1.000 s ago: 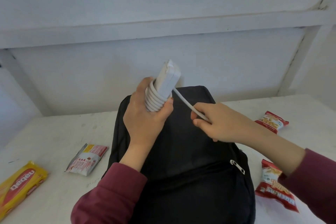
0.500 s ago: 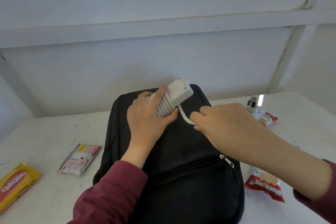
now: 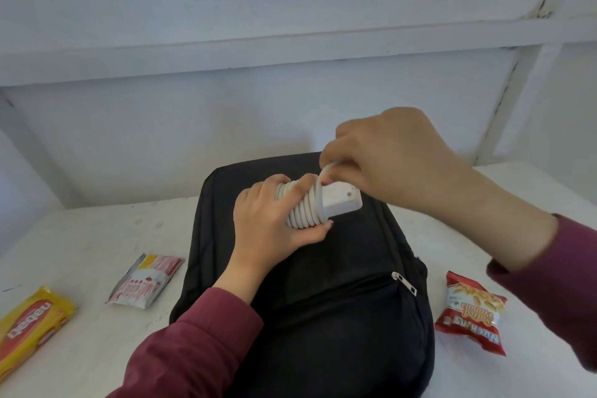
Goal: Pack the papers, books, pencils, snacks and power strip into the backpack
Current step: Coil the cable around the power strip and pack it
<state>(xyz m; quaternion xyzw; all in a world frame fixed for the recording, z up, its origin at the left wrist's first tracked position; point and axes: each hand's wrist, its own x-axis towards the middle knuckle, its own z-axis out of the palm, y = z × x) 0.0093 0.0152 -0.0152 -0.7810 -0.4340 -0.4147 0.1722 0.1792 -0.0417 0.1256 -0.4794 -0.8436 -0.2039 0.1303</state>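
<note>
left hand (image 3: 274, 226): curled round the power strip (image 3: 339, 203) and its coiled cord (image 3: 302, 213), held over the backpack (image 3: 323, 317).
right hand (image 3: 387, 165): pinched the cord's loose end.
risk: the coil could spring apart if that end slipped.
count: one strip, one backpack, three snacks on the surface (image 3: 97, 236): yellow pack (image 3: 29, 323), white packet (image 3: 145, 281), red bag (image 3: 471, 310).
</note>
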